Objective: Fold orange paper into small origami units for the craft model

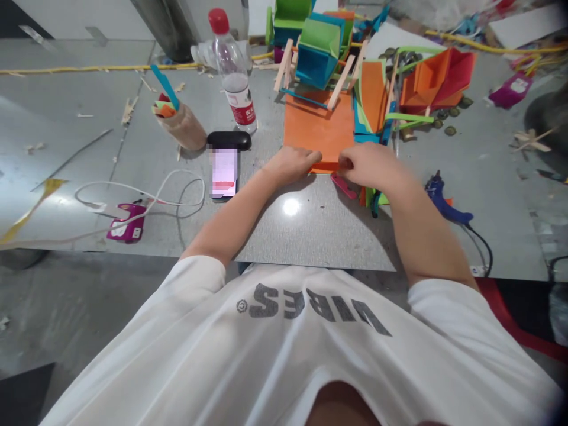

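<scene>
An orange paper sheet (317,130) lies flat on the grey table, its near edge turned up in a narrow fold. My left hand (295,163) grips the left end of that fold, fingers pressed together. At the other end my right hand (366,163) is closed with thumb and fingertips pinching the same edge. Beside the right fingers lies a small pink-red tool (344,186), partly covered by the hand. A green and blue model with wooden sticks (319,56) stands over the sheet's far end. Green, orange and blue paper pieces (370,100) lie just right of it.
On the left are a phone (225,171), a black case (229,140), a bottle (237,89), a cup of paper strips (184,125) and a purple power adapter (127,222) with a white cable. Rightward lie a blue glue gun (446,201) and an orange-red model (437,83).
</scene>
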Demonstrator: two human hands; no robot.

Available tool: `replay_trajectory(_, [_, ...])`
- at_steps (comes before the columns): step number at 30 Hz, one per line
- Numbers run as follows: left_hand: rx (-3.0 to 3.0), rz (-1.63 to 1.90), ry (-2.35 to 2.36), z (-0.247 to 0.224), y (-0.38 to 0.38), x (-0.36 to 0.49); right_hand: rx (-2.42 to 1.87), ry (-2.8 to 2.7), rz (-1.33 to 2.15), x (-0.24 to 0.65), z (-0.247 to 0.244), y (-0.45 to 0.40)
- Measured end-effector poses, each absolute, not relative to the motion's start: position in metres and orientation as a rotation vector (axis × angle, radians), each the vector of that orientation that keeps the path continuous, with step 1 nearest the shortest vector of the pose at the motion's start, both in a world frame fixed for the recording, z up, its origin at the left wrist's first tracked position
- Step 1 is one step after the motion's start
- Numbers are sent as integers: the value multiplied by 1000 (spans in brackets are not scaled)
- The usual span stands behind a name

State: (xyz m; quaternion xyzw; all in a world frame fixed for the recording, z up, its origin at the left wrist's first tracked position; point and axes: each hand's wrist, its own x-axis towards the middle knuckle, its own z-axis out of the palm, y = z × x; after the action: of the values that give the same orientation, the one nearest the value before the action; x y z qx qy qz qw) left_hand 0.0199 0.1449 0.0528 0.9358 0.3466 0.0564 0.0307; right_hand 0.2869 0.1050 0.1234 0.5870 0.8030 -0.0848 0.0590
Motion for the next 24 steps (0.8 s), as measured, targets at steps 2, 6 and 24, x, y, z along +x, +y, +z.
replay_trajectory(2, [2918,243,1041,48,147,18,1663,2437,-241,288,123,106])
replay_trajectory(6, [2915,325,893,41,152,12,1605,2412,-135,287,125,105])
replay_trajectory(24, [2619,432,964,37,165,10,1738,2295,-39,305,134,113])
